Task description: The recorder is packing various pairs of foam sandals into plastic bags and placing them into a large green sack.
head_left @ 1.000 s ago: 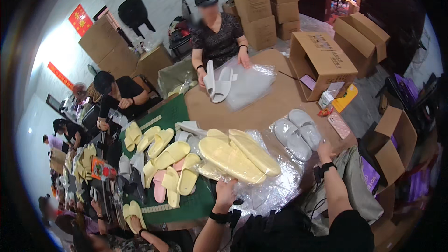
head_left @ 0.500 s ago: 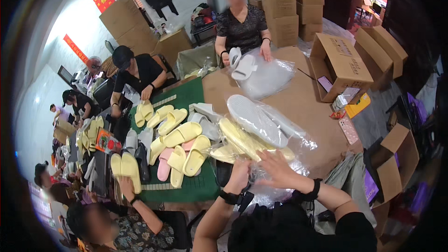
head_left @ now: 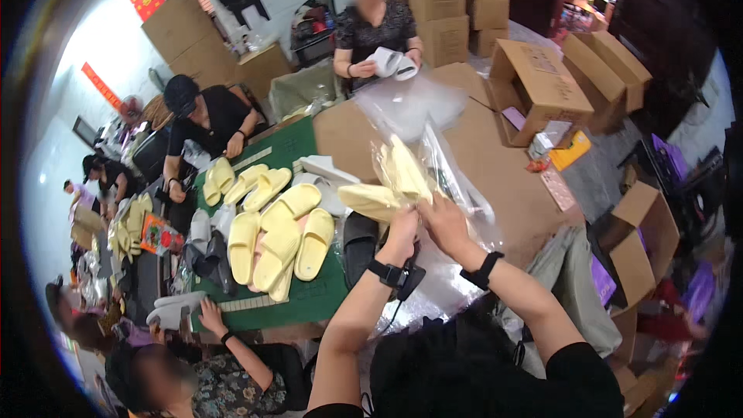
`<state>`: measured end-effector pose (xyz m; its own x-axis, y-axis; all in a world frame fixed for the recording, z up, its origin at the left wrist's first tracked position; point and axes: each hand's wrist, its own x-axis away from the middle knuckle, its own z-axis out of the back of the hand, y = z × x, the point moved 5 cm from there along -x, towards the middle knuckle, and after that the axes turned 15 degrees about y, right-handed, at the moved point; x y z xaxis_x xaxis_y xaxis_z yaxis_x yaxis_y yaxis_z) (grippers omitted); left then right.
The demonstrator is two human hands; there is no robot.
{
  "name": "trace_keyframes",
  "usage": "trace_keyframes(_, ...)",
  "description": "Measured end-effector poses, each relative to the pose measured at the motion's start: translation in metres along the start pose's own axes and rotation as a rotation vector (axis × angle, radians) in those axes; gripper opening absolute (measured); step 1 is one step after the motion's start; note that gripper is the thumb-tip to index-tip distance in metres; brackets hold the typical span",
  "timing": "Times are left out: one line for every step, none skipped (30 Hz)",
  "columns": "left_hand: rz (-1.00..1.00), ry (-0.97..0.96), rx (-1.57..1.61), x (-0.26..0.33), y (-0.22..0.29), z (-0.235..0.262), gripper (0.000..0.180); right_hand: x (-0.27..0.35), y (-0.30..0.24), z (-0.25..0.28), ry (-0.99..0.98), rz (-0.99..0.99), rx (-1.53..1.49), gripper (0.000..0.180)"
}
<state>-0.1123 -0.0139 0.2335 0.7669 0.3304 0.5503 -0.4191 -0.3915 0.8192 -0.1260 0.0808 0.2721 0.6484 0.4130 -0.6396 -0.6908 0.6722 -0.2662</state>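
Note:
Above the near side of the table I hold a pair of yellow slippers (head_left: 404, 169), raised and fanned apart, with clear plastic around at least one of them. My left hand (head_left: 402, 234) is closed at their lower end. Beside it my right hand (head_left: 446, 224) is closed on the same end and the plastic; its fingertips are partly hidden. Just behind, grey slippers in a clear bag (head_left: 450, 166) are partly covered by the yellow pair. Left of my hands, several loose yellow slippers (head_left: 316, 244) lie heaped with a black slipper (head_left: 359, 248) beside them.
The loose slippers lie on a green mat (head_left: 325, 306). A co-worker across the table holds white slippers (head_left: 392, 63) above clear bags (head_left: 410, 112). Another person's hand (head_left: 210, 316) is by grey slippers (head_left: 174, 310) at left. An open carton (head_left: 542, 93) stands at the far right.
My hands have lifted the bagged yellow slippers off the table and tilted them upright. My right hand has closed from spread fingers. Across the table, the white slippers are raised nearer the co-worker.

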Motion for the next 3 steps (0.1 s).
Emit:
trace_keyframes(-0.081,-0.033,0.057,0.008,0.013,-0.013,0.019,-0.005,0.006,0.008,0.003,-0.020,0.025,0.033)
trace_keyframes(-0.160,-0.068,0.116,0.013,0.022,-0.025,0.020,-0.010,0.013,0.020,0.022,-0.055,0.019,0.037)
trace_keyframes(-0.288,-0.098,0.021,0.006,0.024,-0.030,0.022,-0.013,0.015,0.035,0.041,-0.090,0.010,0.042)
